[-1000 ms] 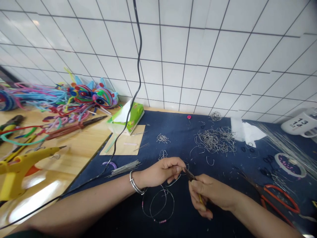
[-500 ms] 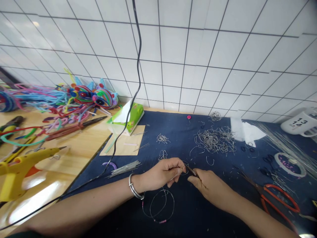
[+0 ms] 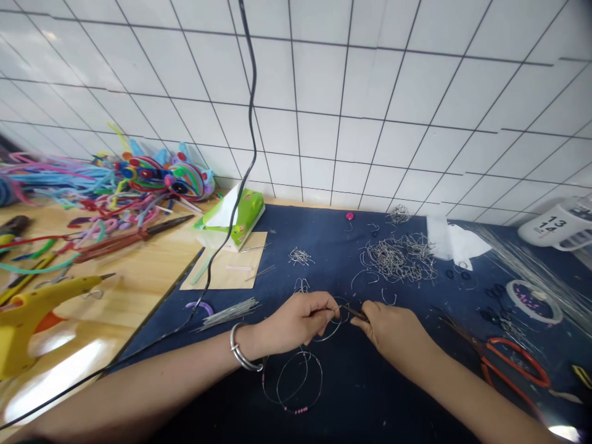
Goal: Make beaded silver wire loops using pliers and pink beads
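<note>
My left hand [image 3: 309,317], with a silver bangle at its wrist, pinches a thin wire loop [image 3: 329,336] over the dark blue cloth [image 3: 351,394]. Dark pliers [image 3: 355,313] are in my right hand [image 3: 388,327], their tips pointing left at the wire close to my left fingertips. Whether the tips touch the wire is too small to tell. Below my left hand lie wire rings with pink beads [image 3: 300,410]. A tangled heap of wire pieces [image 3: 398,258] sits beyond my right hand, and a smaller pile [image 3: 300,256] beyond my left.
Orange-handled scissors [image 3: 518,364], a round bead dish [image 3: 534,302] and a white mug [image 3: 557,225] are at the right. A tissue pack [image 3: 245,216], black cable [image 3: 253,117], yellow glue gun [image 3: 50,314] and cut wires [image 3: 231,313] lie left.
My right hand and the pliers have moved slightly away from my left fingertips, and more of the wire loop shows between the hands. The whole view has shifted a little.
</note>
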Tool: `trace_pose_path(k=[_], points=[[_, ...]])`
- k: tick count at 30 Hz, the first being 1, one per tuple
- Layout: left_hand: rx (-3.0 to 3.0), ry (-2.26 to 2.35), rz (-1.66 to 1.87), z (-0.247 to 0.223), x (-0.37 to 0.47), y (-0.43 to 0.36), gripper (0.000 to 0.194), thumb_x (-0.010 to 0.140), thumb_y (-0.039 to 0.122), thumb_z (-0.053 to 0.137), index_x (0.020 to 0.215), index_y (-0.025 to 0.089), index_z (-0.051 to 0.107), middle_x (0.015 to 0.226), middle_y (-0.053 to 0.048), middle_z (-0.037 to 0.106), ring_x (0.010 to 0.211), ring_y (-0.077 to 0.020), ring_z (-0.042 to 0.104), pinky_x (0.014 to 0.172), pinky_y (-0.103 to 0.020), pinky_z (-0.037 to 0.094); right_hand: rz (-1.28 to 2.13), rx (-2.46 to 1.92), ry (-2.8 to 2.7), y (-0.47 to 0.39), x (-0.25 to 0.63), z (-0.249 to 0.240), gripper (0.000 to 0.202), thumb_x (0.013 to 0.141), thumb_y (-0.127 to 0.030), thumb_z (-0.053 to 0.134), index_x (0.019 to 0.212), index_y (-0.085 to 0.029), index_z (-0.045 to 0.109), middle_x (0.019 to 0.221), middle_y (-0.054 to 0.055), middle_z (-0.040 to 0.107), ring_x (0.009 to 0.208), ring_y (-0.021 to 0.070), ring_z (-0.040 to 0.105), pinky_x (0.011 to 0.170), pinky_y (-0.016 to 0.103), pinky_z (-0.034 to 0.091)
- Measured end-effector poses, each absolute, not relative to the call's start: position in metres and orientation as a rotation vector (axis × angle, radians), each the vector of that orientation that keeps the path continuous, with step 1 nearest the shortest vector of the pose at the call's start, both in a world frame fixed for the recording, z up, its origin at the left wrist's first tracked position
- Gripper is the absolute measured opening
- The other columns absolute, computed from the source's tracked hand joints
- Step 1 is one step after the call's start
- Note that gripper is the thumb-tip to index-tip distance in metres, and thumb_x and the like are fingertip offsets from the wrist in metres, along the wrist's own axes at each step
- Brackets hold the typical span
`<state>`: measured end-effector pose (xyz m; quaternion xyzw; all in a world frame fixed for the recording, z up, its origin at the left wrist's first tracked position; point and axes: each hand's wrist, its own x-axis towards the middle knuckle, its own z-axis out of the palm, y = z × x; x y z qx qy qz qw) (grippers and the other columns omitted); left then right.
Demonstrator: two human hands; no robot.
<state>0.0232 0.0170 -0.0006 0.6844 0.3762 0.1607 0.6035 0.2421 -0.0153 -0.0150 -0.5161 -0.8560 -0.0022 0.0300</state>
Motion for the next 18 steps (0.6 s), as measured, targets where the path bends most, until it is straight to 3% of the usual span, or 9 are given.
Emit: trace_pose_path(k=[7,11,14,18], points=[[1.611,0.897,0.368,0.001,0.024,0.017,0.019,0.086,0.025,0.038,0.093,0.017,0.054,0.06,0.004,0.048,0.04,-0.0044,0.039,0.038,-0.016,0.031,-0.152,-1.599,-2.653,-0.011,0.243,-0.012,0.042,0.091,-0.043,0.027,0.073,-0.014,0.052,0.062,0.008,0.053,0.056,0.018,0.052,0.051,0.029,0.026],[1.633,0.909,0.413,0.003,0.025,0.016,0.017,0.086,0.022,0.039,0.091,0.016,0.054,0.059,0.004,0.048,0.042,-0.0051,0.038,0.039,-0.016,0.03,-0.035,-1.629,-2.614,-0.011,0.242,-0.012,0.044,0.09,-0.045,0.027,0.074,-0.014,0.052,0.064,0.009,0.054,0.057,0.0174,0.052,0.052,0.029,0.028],[1.669,0.925,0.516,0.002,0.025,0.017,0.017,0.086,0.023,0.04,0.091,0.016,0.054,0.06,0.003,0.048,0.047,-0.0063,0.04,0.042,-0.017,0.032,0.352,-1.65,-2.558,-0.012,0.243,-0.003,0.042,0.089,-0.049,0.028,0.077,-0.015,0.05,0.068,0.007,0.057,0.057,0.016,0.052,0.051,0.027,0.029],[1.692,0.96,0.732,-0.001,0.023,0.02,0.018,0.087,0.024,0.04,0.096,0.016,0.053,0.061,0.003,0.045,0.053,-0.0078,0.041,0.048,-0.019,0.036,1.363,-1.543,-2.244,-0.016,0.243,0.017,0.043,0.09,-0.052,0.024,0.075,-0.017,0.046,0.069,0.002,0.057,0.058,0.0113,0.056,0.051,0.022,0.036]])
